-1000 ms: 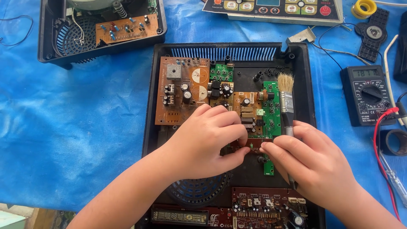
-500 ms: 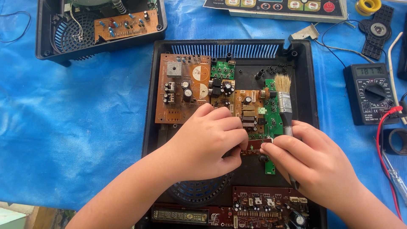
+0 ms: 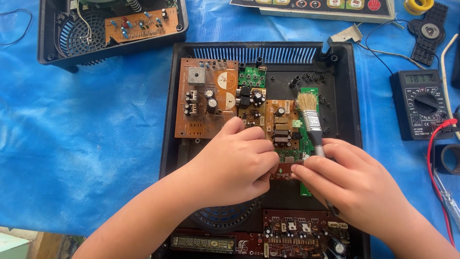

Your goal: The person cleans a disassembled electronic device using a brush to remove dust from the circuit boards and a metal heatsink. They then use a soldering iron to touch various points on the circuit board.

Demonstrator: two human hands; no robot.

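An opened black device case (image 3: 345, 86) lies on a blue sheet, with brown circuit boards (image 3: 203, 98) and green circuit boards (image 3: 252, 76) inside. My left hand (image 3: 235, 165) and my right hand (image 3: 350, 182) meet over the case's middle, and their fingertips pinch a small reddish-brown board (image 3: 283, 170) between them. The right hand also holds a small paintbrush (image 3: 309, 115), with its bristles pointing away over a narrow green board. A dark red board (image 3: 297, 235) and a display strip (image 3: 203, 242) sit at the case's near edge.
A second open black case (image 3: 62, 43) with a board stands at the far left. A black multimeter (image 3: 421, 103) with a red lead (image 3: 433, 158) lies at the right. A control panel (image 3: 316, 7), a roll of yellow tape (image 3: 418, 5) and a black part (image 3: 429, 31) lie at the back.
Both hands stay pinched on the small board with the brush held. The view has shifted slightly; nothing else has moved.
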